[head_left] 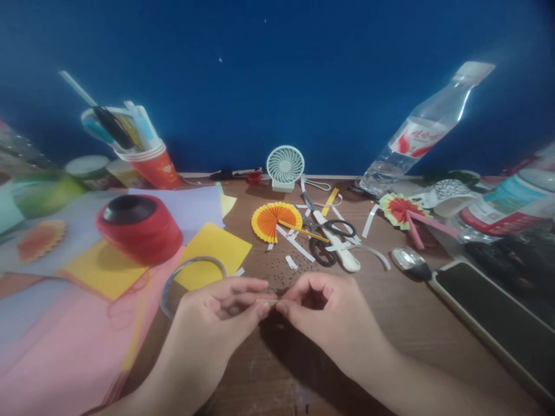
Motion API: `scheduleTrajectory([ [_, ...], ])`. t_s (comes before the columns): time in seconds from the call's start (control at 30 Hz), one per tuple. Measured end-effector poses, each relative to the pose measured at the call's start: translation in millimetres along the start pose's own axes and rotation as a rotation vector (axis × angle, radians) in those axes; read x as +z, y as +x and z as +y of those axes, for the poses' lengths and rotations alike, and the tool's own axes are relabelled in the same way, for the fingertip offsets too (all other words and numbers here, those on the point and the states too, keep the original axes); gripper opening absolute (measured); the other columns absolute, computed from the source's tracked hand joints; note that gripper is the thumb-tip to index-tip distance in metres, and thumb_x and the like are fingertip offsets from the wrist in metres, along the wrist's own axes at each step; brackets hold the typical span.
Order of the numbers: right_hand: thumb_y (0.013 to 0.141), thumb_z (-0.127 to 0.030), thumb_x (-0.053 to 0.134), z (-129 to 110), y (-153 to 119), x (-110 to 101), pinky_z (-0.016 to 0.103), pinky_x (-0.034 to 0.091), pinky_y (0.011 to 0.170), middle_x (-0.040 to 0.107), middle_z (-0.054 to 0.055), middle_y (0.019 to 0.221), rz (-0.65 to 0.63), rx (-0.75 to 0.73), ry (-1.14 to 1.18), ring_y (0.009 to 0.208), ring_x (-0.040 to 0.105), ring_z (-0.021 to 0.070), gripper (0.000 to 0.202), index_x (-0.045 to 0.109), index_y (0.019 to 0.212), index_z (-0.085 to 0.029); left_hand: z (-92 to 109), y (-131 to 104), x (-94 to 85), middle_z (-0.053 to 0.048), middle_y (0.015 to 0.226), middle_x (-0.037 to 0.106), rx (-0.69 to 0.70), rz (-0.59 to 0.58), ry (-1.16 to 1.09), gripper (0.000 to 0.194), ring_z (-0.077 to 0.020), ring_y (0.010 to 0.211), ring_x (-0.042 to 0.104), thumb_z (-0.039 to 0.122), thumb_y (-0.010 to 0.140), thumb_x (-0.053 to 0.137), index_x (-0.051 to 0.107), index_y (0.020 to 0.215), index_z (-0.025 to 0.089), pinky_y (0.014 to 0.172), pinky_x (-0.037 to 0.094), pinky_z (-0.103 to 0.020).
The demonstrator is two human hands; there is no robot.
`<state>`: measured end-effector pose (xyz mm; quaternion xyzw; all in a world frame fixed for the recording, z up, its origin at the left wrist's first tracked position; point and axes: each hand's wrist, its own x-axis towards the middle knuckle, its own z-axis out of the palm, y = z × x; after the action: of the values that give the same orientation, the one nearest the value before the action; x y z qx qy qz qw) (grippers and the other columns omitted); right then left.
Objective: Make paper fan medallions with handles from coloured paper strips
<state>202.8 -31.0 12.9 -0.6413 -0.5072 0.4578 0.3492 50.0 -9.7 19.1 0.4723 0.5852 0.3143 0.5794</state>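
Where the wooden desk (403, 323) runs toward the viewer, a bare stretch is left around the wrists, hemmed on the left by pink paper (65, 352) and on the right by a dark phone (498, 323). Both hands are held together over this stretch. A small strip (269, 300), too small to identify, is pinched between the fingertips of the left hand (221, 312) and the right hand (325, 306), the other fingers being curled in. Just beyond, black-handled scissors (327, 240) are laid among white paper scraps, beside a pleated orange fan (272, 221). A red spool (139, 228) is seen on yellow sheets (214, 254).
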Motion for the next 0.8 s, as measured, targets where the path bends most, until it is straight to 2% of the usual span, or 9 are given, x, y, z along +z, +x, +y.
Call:
scheduleTrajectory([
  [0.27,0.065,-0.023,0.060,-0.9,-1.0,0.5,0.019,0.038,0.044,0.061,-0.001,0.054,-0.008,0.012,-0.011,0.050,0.053,0.0101,0.009,0.061,0.058,-0.018,-0.9,0.3,-0.5,-0.001,0.062,0.070,0.040,0.007,0.016,0.017,-0.0148,0.060,0.066,0.022,0.058,0.069,0.064,0.074,0.017,0.058,0.053,-0.019],
  [0.4,0.065,-0.021,0.058,-3.3,-2.7,1.8,0.017,0.037,0.043,0.060,-0.003,0.052,-0.026,0.016,0.004,0.049,0.052,0.0092,0.009,0.060,0.057,-0.017,1.3,-3.0,1.6,-0.001,0.068,0.071,0.085,0.002,0.056,0.022,-0.0157,0.066,0.067,0.020,0.057,0.069,0.064,0.079,0.018,0.061,0.054,-0.020],
  [0.6,0.067,-0.022,0.059,-4.0,-3.8,1.1,0.017,0.038,0.044,0.060,-0.003,0.052,-0.035,0.002,0.009,0.050,0.052,0.0088,0.008,0.064,0.061,-0.019,0.6,-1.4,0.1,0.001,0.062,0.070,0.088,0.068,0.142,0.014,-0.0143,0.060,0.066,0.025,0.059,0.069,0.065,0.071,0.019,0.056,0.052,-0.018],
  [0.8,0.066,-0.025,0.062,-0.6,-2.8,1.6,0.018,0.040,0.046,0.062,-0.003,0.054,0.018,-0.020,0.027,0.051,0.054,0.0097,0.007,0.063,0.062,-0.019,-0.1,-0.4,-1.2,0.000,0.058,0.069,0.054,0.085,0.089,0.016,-0.0132,0.057,0.064,0.025,0.057,0.070,0.064,0.069,0.017,0.054,0.049,-0.017],
])
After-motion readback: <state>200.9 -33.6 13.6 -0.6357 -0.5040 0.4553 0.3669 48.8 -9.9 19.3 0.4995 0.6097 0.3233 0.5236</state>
